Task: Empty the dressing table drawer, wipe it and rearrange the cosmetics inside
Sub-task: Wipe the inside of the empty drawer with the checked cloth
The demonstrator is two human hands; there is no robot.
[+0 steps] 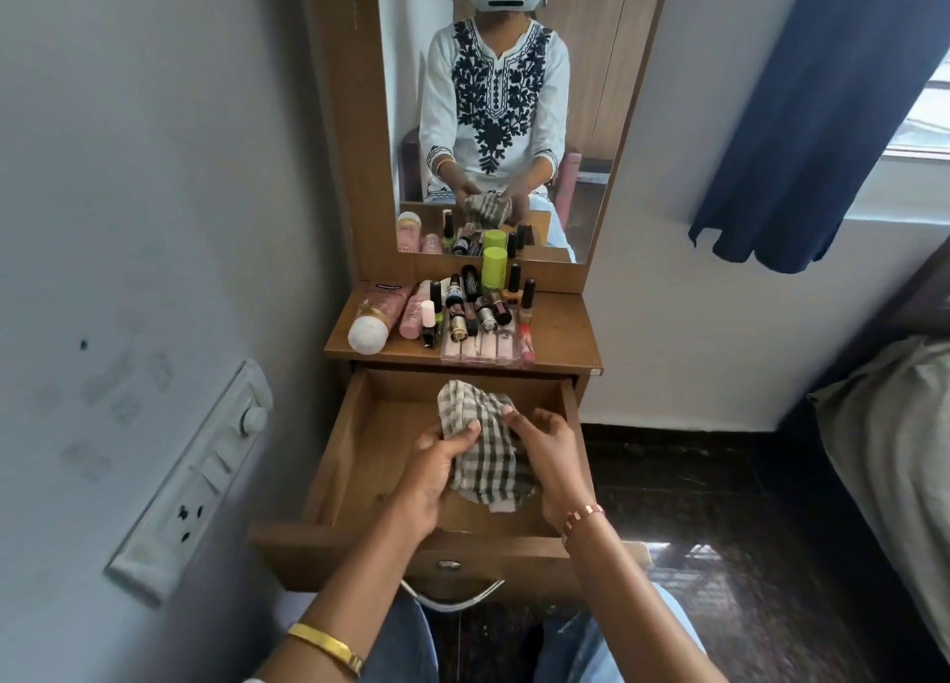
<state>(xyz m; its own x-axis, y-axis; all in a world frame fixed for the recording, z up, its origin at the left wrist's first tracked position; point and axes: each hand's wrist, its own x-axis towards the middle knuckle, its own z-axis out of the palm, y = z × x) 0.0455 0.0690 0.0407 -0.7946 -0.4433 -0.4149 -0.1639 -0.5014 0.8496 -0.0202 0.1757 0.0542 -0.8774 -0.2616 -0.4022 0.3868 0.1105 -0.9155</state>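
Checked cloth bunched over the open wooden drawer

I see my left hand and right hand both gripping the soft checked cloth above the smooth brown drawer; glossy tubes and bottles of cosmetics crowd the desk.

Grey-and-white checked cloth in brown wooden drawer, lime-green capped bottle at twelve o'clock, pink tubes, navy curtain at two o'clock, gold bangle.
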